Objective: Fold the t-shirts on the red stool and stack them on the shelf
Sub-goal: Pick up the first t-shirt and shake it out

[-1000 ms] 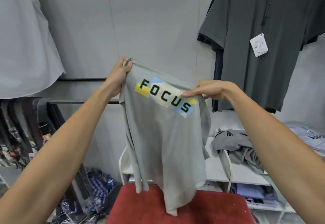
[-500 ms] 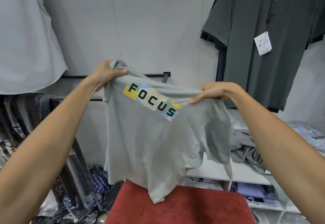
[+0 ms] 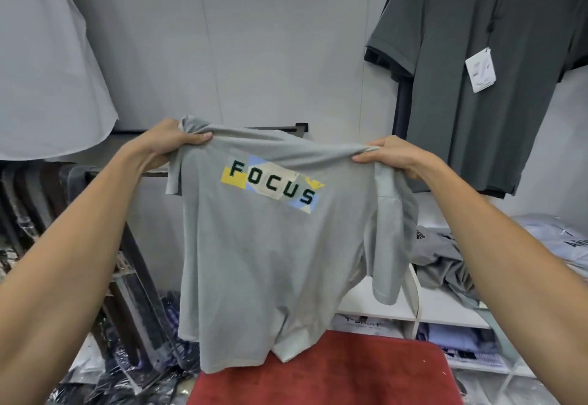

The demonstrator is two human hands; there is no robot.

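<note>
A light grey t-shirt [image 3: 270, 261] with a "FOCUS" print hangs spread in the air in front of me. My left hand [image 3: 168, 140] pinches its top left shoulder and my right hand [image 3: 391, 155] grips its top right shoulder. The hem dangles just over the back edge of the red stool [image 3: 350, 373] at the bottom centre. Behind the shirt to the right stands the white shelf [image 3: 375, 306], with a crumpled dark grey shirt [image 3: 442, 261] on its top board.
A dark grey polo with a tag [image 3: 483, 70] hangs on the wall at the upper right. A white shirt [image 3: 41, 70] hangs at the upper left over a rack of dark garments [image 3: 35, 201]. Bagged clothes [image 3: 127, 373] lie on the floor at the left.
My hands have drawn apart and levelled out, so the shirt went from a bunched, tilted hang to a wide, flat spread. The right sleeve has dropped free.
</note>
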